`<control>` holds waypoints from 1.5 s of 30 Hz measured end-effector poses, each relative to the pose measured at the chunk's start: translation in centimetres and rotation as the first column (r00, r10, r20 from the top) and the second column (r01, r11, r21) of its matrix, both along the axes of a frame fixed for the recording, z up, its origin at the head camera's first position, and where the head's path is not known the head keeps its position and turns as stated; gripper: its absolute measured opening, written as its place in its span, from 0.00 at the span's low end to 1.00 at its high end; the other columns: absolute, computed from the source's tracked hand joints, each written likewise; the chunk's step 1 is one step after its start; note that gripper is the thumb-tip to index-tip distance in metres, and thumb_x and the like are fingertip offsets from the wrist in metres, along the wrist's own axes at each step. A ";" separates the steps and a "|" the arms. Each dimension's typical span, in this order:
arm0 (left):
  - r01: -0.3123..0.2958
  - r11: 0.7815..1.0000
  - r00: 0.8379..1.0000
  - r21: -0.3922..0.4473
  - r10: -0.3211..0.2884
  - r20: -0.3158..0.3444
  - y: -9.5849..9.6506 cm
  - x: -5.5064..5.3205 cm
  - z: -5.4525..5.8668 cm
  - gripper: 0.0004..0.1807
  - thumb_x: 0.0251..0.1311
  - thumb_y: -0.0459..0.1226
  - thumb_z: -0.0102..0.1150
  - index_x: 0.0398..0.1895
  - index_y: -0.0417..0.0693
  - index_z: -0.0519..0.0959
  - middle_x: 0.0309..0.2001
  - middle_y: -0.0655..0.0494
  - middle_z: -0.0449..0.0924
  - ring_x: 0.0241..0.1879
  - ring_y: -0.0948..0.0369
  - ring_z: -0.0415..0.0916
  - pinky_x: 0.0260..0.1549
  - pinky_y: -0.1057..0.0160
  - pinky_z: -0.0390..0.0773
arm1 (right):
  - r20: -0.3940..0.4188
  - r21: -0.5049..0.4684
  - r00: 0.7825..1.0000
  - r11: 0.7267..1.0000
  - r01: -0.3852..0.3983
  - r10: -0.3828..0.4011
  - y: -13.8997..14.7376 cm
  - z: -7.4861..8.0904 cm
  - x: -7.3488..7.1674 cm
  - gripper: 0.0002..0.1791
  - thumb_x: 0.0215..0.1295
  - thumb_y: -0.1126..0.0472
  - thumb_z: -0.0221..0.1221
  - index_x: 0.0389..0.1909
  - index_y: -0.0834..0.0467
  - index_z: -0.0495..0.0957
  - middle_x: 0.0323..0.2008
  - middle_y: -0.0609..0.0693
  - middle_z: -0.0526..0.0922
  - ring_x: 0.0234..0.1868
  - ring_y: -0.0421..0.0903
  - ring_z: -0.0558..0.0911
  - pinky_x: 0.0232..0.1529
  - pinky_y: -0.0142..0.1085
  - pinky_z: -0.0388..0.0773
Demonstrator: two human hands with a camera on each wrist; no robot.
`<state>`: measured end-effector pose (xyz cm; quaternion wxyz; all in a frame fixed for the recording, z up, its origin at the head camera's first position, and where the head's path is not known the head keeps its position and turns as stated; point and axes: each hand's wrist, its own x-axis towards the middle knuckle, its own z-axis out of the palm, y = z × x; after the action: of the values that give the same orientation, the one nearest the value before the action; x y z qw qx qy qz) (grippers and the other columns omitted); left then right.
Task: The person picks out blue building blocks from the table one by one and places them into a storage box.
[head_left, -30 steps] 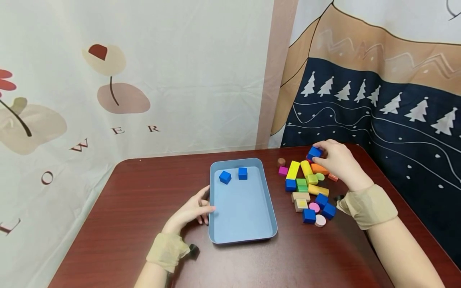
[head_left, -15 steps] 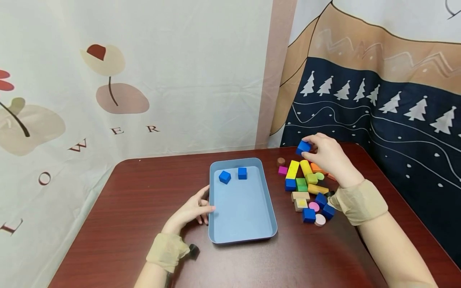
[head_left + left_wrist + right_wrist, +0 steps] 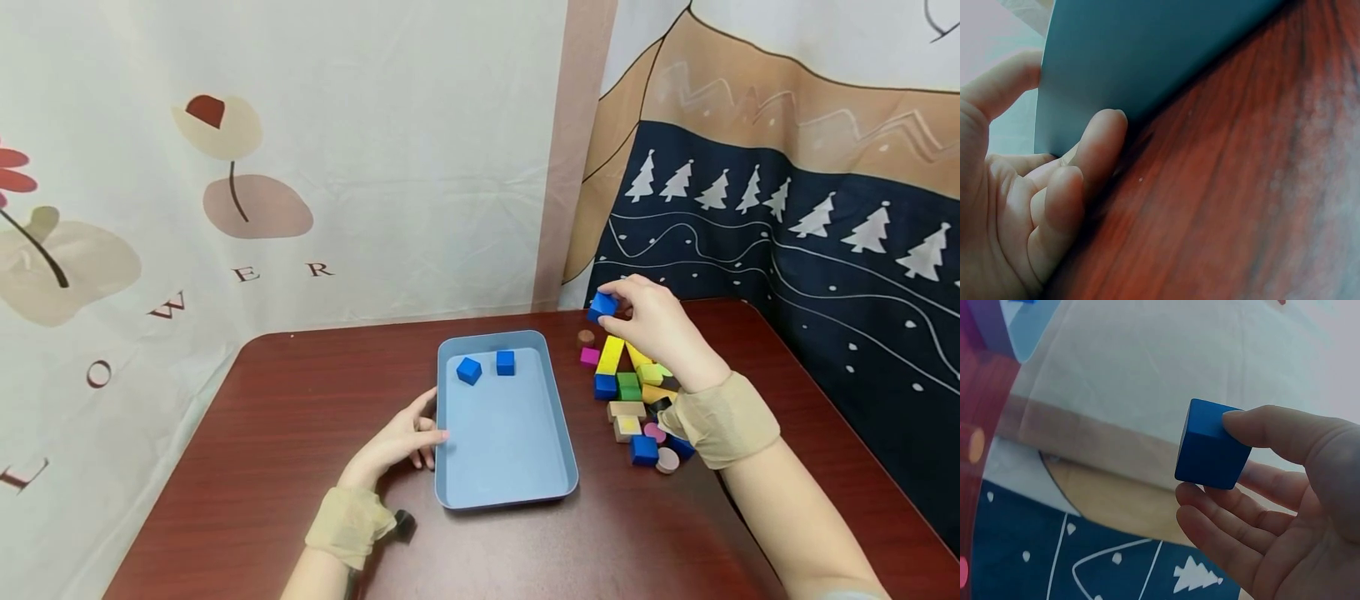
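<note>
Thumb and fingers of my right hand [image 3: 654, 327] pinch a blue cube [image 3: 602, 307] above the table's back edge, left of the wrist. The right wrist view shows the cube [image 3: 1213, 450] held at the fingertips, well off the table. My left hand [image 3: 393, 435] grips the left side of a light blue tray [image 3: 510, 454], with the thumb over its rim. Its other fingers curl against the outer wall [image 3: 1147, 56] in the left wrist view. Two blue cubes, one turned [image 3: 468, 371] and one square-on [image 3: 506, 362], lie near the tray's far end.
Right of the tray lies a cluster of coloured blocks: a yellow bar [image 3: 610, 356], a green block [image 3: 628, 386], a blue cube [image 3: 643, 450], a pale disc [image 3: 667, 461] and several others. My right forearm hides part of it. Printed curtains [image 3: 420, 167] hang behind the dark red table [image 3: 300, 417].
My right hand has lifted the blue cube from the back of the block cluster and carried it left. The left hand and the tray stay in place.
</note>
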<state>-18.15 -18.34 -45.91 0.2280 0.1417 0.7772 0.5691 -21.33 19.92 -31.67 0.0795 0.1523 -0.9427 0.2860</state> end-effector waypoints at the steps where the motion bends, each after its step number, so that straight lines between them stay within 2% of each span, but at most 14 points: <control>1: 0.000 1.000 1.000 0.001 0.000 -0.001 0.0 0.0 -0.1 0.46 0.62 0.33 0.60 0.75 0.39 0.42 0.27 0.44 0.80 0.18 0.47 0.77 0.16 0.61 0.75 | 0.000 -0.004 1.000 1.000 -0.006 0.006 -0.2 0.0 0.0 0.22 0.62 0.65 0.63 0.57 0.65 0.74 0.47 0.59 0.74 0.42 0.54 0.76 0.43 0.48 0.79; 6: -0.016 1.000 1.000 -0.003 0.016 0.003 -0.4 -0.7 -2.1 0.48 0.61 0.37 0.62 0.76 0.47 0.42 0.27 0.46 0.80 0.17 0.52 0.77 0.15 0.62 0.74 | -0.008 -0.018 1.000 1.000 -0.026 0.025 -1.2 0.1 0.3 0.22 0.61 0.66 0.64 0.56 0.65 0.75 0.45 0.59 0.75 0.41 0.54 0.77 0.42 0.47 0.79; 8: -0.018 1.000 1.000 -0.006 0.018 0.007 -0.4 -0.7 -2.1 0.47 0.61 0.36 0.62 0.76 0.46 0.41 0.27 0.47 0.80 0.17 0.52 0.77 0.15 0.62 0.74 | -0.005 -0.023 0.999 0.999 -0.033 0.033 -1.6 0.1 0.3 0.22 0.61 0.65 0.64 0.56 0.65 0.75 0.44 0.58 0.75 0.41 0.54 0.77 0.41 0.47 0.80; 12: -0.016 1.000 1.000 -0.005 0.016 0.013 -0.2 -0.7 -1.5 0.47 0.62 0.34 0.60 0.76 0.43 0.41 0.27 0.47 0.80 0.17 0.50 0.77 0.15 0.62 0.73 | 0.001 -0.032 0.998 0.998 -0.058 0.058 -2.3 0.2 0.4 0.22 0.60 0.65 0.65 0.56 0.64 0.75 0.43 0.57 0.75 0.42 0.54 0.77 0.41 0.46 0.80; 18: -0.004 1.000 1.000 -0.001 0.004 0.014 0.2 0.2 0.7 0.45 0.62 0.32 0.60 0.75 0.38 0.42 0.27 0.44 0.80 0.19 0.46 0.77 0.16 0.62 0.75 | -0.035 -0.036 0.995 0.995 -0.098 0.096 -3.6 0.2 0.5 0.21 0.59 0.65 0.66 0.54 0.64 0.76 0.44 0.57 0.76 0.42 0.54 0.77 0.41 0.45 0.80; 20: -0.004 1.000 1.000 -0.002 0.004 0.014 0.2 0.4 1.0 0.45 0.62 0.32 0.60 0.75 0.38 0.42 0.27 0.45 0.80 0.19 0.47 0.78 0.16 0.62 0.75 | -0.040 -0.041 0.993 0.993 -0.109 0.107 -4.1 0.2 0.7 0.21 0.59 0.65 0.66 0.54 0.63 0.77 0.45 0.57 0.76 0.41 0.53 0.77 0.41 0.45 0.80; 32: -0.001 1.000 1.000 0.007 0.001 0.013 0.2 0.2 0.6 0.46 0.62 0.33 0.60 0.75 0.39 0.42 0.27 0.45 0.80 0.18 0.50 0.78 0.16 0.62 0.75 | -0.065 -0.039 0.984 0.985 -0.166 0.164 -6.7 -0.3 1.0 0.21 0.57 0.64 0.68 0.53 0.62 0.78 0.43 0.55 0.78 0.40 0.51 0.77 0.41 0.41 0.78; 39: -0.003 1.000 1.000 0.014 0.003 0.013 0.1 0.2 0.7 0.45 0.62 0.32 0.60 0.75 0.39 0.42 0.27 0.45 0.80 0.18 0.51 0.77 0.16 0.62 0.74 | -0.050 -0.063 0.983 0.982 -0.180 0.177 -8.0 -0.6 1.2 0.22 0.57 0.64 0.68 0.53 0.63 0.78 0.41 0.54 0.77 0.38 0.49 0.76 0.39 0.38 0.79; 45: -0.001 1.000 1.000 0.017 0.000 0.018 0.1 0.2 0.7 0.45 0.62 0.32 0.60 0.75 0.38 0.43 0.26 0.45 0.80 0.17 0.52 0.77 0.16 0.63 0.74 | -0.028 -0.072 0.982 0.980 -0.187 0.186 -9.1 -0.8 1.2 0.23 0.56 0.64 0.68 0.54 0.62 0.78 0.42 0.54 0.77 0.41 0.51 0.78 0.42 0.38 0.80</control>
<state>-17.95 -18.21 -45.24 0.2335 0.1383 0.7703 0.5771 -20.12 10.83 -32.49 0.0680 0.2401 -0.9120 0.3255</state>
